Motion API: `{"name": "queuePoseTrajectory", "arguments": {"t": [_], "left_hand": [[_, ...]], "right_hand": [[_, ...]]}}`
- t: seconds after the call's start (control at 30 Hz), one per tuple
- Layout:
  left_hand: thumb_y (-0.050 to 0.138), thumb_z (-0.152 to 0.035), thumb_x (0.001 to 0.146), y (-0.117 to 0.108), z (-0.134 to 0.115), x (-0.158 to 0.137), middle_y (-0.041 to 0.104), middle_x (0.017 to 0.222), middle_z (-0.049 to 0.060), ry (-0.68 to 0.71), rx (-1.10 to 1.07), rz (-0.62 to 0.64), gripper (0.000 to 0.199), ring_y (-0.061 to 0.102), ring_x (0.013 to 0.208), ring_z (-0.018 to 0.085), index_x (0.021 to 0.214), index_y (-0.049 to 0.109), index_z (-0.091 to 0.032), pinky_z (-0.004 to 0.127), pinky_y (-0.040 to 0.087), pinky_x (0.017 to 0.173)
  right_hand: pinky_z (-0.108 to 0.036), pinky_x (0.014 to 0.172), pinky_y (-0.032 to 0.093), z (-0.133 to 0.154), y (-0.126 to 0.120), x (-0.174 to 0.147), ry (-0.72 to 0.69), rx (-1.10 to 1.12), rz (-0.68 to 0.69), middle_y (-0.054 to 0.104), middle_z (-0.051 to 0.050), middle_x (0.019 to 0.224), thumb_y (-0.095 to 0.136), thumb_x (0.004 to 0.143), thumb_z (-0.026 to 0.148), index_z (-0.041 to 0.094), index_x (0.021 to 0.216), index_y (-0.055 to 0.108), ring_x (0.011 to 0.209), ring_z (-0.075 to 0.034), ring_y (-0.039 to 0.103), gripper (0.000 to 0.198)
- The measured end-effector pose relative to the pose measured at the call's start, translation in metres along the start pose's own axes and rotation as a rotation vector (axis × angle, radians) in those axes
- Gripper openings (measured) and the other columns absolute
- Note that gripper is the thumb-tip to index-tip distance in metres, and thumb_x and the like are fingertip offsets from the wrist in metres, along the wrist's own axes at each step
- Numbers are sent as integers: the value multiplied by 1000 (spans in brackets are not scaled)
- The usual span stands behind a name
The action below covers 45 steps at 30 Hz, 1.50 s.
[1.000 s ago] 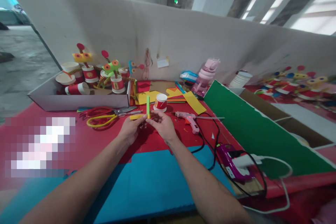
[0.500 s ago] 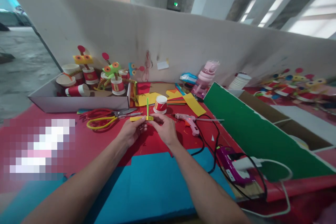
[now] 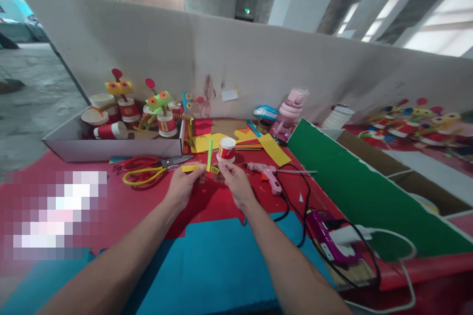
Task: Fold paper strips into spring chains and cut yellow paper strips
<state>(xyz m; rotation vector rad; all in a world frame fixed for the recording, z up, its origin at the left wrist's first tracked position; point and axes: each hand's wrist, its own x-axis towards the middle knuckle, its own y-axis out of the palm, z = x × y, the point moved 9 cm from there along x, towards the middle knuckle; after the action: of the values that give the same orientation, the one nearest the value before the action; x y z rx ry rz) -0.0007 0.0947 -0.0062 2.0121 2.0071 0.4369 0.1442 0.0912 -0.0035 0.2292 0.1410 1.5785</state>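
Observation:
In the head view, a yellow paper strip [image 3: 189, 168] is held level above the red table. Its right part is folded in small pleats, and a green paper strip [image 3: 210, 153] stands up from it. My left hand [image 3: 184, 184] pinches the yellow strip between thumb and fingers. The fingertips of my right hand [image 3: 235, 182] are closed at the pleated end. Just behind my right hand stands a red and white paper cup [image 3: 226, 149]. A pink glue gun [image 3: 266, 173] lies to the right, its red light on.
Yellow-handled scissors [image 3: 145, 176] lie on the left. Behind them a white box [image 3: 118, 149] holds paper-cup figures. Yellow paper sheets [image 3: 274, 148] lie at the back. On the right are a green box panel [image 3: 332, 187], a purple power strip [image 3: 330, 236] and loose cables. Blue paper [image 3: 229, 261] covers the front.
My right hand has shifted slightly right, away from the green strip, so more of the pleated end shows. The view has tilted up slightly. My left hand keeps its pinch.

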Motion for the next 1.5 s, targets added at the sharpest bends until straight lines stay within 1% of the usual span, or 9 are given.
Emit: {"name": "queuePoseTrajectory", "arguments": {"t": [0.13, 0.37, 0.53, 0.87, 1.07, 1.17, 1.27, 1.37, 1.5], "left_hand": [[77, -33, 65, -3, -8, -2, 61, 61, -2, 95, 158, -46, 24, 51, 53, 9, 75, 68, -14, 22, 39, 55], [73, -35, 69, -4, -19, -5, 58, 57, -2, 188, 282, -94, 22, 48, 53, 9, 74, 67, -14, 21, 38, 54], [74, -36, 67, 2, -20, -6, 63, 65, 1, 189, 347, -61, 26, 51, 58, 11, 74, 69, -12, 23, 40, 57], [75, -32, 65, 2, -20, -5, 67, 72, 3, 207, 384, -54, 20, 58, 69, 15, 71, 69, -14, 24, 43, 64], [76, -33, 65, 2, -10, -2, 60, 59, 0, 121, 316, -17, 23, 52, 57, 11, 65, 66, -13, 23, 39, 57], [77, -38, 64, -3, -3, 0, 58, 55, -1, 49, 224, -43, 28, 49, 52, 9, 68, 64, -13, 22, 38, 54], [75, -41, 68, 1, 1, 0, 58, 59, -2, 9, 162, 17, 30, 50, 52, 9, 74, 63, -14, 21, 39, 54], [75, -40, 67, 10, 7, -1, 61, 64, 0, -42, 192, 112, 30, 52, 56, 9, 76, 64, -13, 21, 40, 54], [74, -40, 66, 9, 9, -2, 59, 60, 1, -42, 215, 109, 30, 50, 55, 10, 70, 65, -12, 22, 39, 55]], "right_hand": [[-28, 66, 52, -9, -1, -1, 114, 40, -26, 63, 1, 67, 74, 65, 49, 17, 78, 65, 60, -12, 59, 36], [-28, 65, 53, -17, 2, -2, 190, 70, -9, 67, -2, 70, 77, 60, 49, 14, 79, 63, 62, -13, 63, 42], [-28, 69, 53, -13, 7, -4, 136, 96, 19, 69, -1, 75, 84, 53, 36, 14, 85, 65, 64, -12, 64, 43], [-27, 64, 53, -7, 1, -3, 80, -23, 1, 66, 1, 70, 81, 55, 37, 14, 78, 65, 60, -11, 61, 36], [-25, 61, 51, -8, 3, -3, 87, -43, 10, 64, 1, 64, 80, 56, 37, 15, 73, 64, 59, -11, 59, 32], [-23, 55, 48, -12, 2, -4, 136, -33, -8, 64, 2, 60, 79, 57, 37, 15, 72, 62, 55, -11, 58, 31], [-22, 54, 46, -15, -1, -4, 150, 28, -40, 62, 3, 57, 79, 56, 35, 16, 70, 61, 52, -9, 56, 30], [-23, 56, 47, -17, 0, -3, 142, 82, -39, 62, 3, 59, 80, 55, 35, 16, 70, 61, 52, -8, 55, 31], [-24, 60, 48, -17, 5, -4, 139, 49, -8, 64, 1, 64, 80, 56, 36, 15, 72, 62, 56, -9, 57, 32]]}}
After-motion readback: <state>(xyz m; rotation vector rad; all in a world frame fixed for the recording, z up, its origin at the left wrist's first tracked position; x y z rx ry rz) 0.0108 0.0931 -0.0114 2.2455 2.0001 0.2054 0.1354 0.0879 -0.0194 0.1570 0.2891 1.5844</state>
